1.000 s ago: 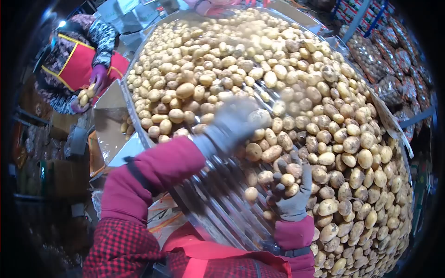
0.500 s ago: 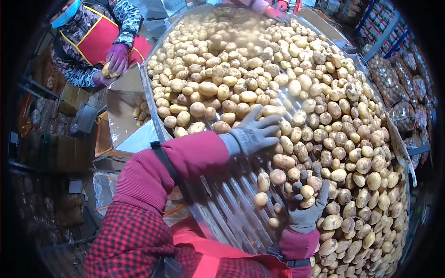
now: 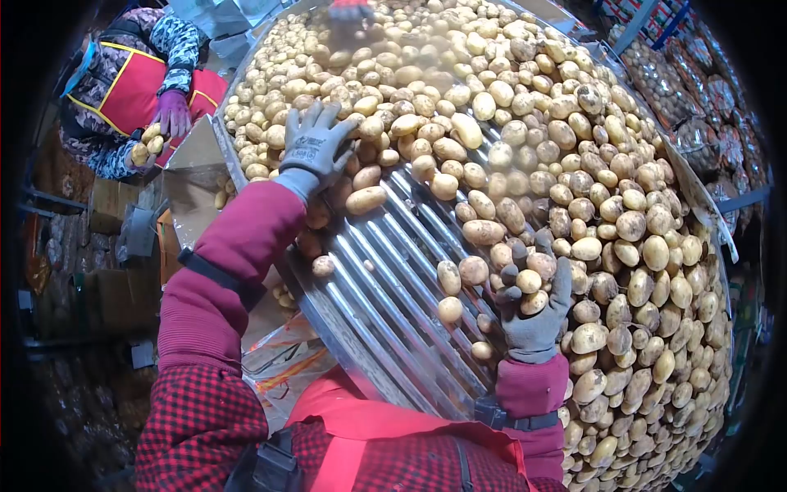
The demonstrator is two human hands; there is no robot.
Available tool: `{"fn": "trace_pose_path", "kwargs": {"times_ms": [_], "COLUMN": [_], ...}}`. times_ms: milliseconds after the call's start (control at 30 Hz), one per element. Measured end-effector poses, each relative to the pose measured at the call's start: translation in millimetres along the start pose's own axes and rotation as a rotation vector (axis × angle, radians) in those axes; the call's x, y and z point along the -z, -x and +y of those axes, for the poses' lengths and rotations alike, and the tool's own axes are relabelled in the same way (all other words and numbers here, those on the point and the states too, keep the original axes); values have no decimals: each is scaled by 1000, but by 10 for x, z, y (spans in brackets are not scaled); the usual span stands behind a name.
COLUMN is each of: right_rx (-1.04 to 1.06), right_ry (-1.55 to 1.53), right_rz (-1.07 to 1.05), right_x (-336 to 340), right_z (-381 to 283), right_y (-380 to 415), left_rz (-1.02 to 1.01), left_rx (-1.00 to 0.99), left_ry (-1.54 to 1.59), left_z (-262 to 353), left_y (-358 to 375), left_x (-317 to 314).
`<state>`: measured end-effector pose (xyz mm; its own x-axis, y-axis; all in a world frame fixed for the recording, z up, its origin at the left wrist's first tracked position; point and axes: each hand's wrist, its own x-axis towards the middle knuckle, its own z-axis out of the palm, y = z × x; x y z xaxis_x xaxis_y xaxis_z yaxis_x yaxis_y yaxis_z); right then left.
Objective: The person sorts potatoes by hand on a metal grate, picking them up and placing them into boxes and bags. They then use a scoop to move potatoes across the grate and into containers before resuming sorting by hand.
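Observation:
My left hand [image 3: 316, 152], in a grey glove, lies on the potatoes at the upper left of the metal slats [image 3: 393, 287], its fingers spread and nothing gripped. At the right edge of the slats my right hand [image 3: 534, 307], also gloved in grey, has its fingers apart and curled around small potatoes [image 3: 530, 281] that rest against the palm; whether it grips them is unclear. A large heap of potatoes [image 3: 631, 221] surrounds the slats above and to the right. A few loose potatoes [image 3: 449, 309] sit on the slats beside my right hand.
A co-worker [image 3: 135, 82] in a red apron stands at the upper left, holding several potatoes over a cardboard box [image 3: 193, 176]. Another person's gloved hand [image 3: 351, 11] reaches in at the top. Bagged potatoes [image 3: 701, 98] are stacked at the right.
My left hand has moved left and up from the middle of the heap, and more of the slats shows. My right hand keeps its place beside the same potatoes. The view has shifted.

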<state>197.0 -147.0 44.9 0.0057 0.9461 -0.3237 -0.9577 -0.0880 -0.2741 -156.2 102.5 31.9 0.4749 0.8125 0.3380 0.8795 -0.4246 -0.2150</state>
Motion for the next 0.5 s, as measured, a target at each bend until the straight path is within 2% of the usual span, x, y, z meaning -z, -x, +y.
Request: {"fn": "trace_pose_path", "kwargs": {"times_ms": [33, 133, 200, 300, 367, 400, 433, 500], "right_rx": [2, 34, 45, 45, 47, 38, 31, 72], "right_ry": [-1, 35, 65, 94, 90, 53, 57, 98], "right_rz": [4, 12, 22, 34, -8, 78, 72, -73], "right_x": [3, 32, 29, 26, 19, 5, 33, 112], "right_z": [-2, 18, 20, 27, 25, 23, 13, 11], "right_y": [7, -11, -7, -28, -30, -18, -13, -20], "left_rz": [-2, 33, 96, -117, -162, -160, -189, -217], "left_rx": [-2, -183, -509, -856, -1005, -999, -1019, -1024], "left_ry": [2, 276, 464, 652, 660, 661, 624, 563], "left_z": [53, 478, 825, 1546, 1914, 2014, 2077, 2020], "left_y": [38, 150, 260, 667, 844, 880, 896, 894], "left_x": [8, 329, 465, 724, 708, 675, 633, 504]}}
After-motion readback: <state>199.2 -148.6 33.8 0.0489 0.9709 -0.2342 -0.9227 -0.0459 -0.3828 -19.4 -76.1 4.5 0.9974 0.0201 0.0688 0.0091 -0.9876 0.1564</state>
